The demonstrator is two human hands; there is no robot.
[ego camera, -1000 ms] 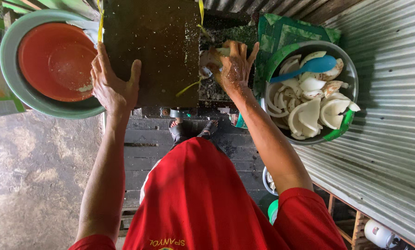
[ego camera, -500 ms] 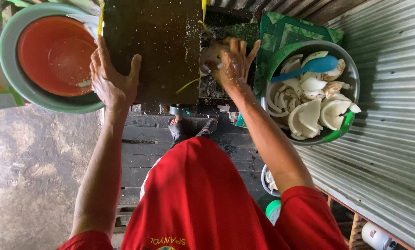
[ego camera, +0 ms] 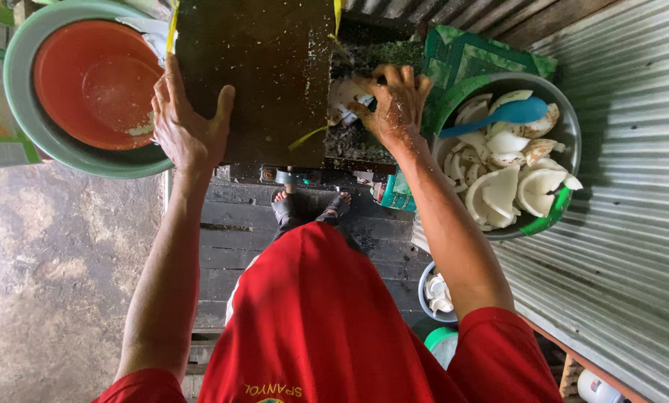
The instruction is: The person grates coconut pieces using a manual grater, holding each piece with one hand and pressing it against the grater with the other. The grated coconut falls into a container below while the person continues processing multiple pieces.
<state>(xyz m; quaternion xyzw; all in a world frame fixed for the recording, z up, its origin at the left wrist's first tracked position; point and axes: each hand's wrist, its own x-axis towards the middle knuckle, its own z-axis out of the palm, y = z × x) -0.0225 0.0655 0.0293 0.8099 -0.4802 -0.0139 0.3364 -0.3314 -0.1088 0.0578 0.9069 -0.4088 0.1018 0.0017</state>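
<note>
My left hand [ego camera: 187, 125] lies flat with fingers spread on the left edge of a dark, grimy machine housing [ego camera: 260, 75]. My right hand [ego camera: 394, 104] is curled around a white piece of coconut [ego camera: 346, 98] and holds it against the machine's right side, where dark shreds have gathered. A metal bowl [ego camera: 566, 119] to the right holds several white coconut pieces and a blue scoop [ego camera: 506, 114]. An orange bowl [ego camera: 96, 82] sits inside a green basin [ego camera: 29, 112] to the left of the machine.
Corrugated metal sheeting [ego camera: 633, 224] runs along the right. A green patterned mat [ego camera: 469, 56] lies under the metal bowl. A small bowl of coconut bits [ego camera: 437, 292] stands on the dark wooden planks [ego camera: 230, 246] below. Bare concrete floor [ego camera: 51, 283] is at left.
My right hand has shifted slightly left with the coconut piece against the machine. My left hand stays on the housing.
</note>
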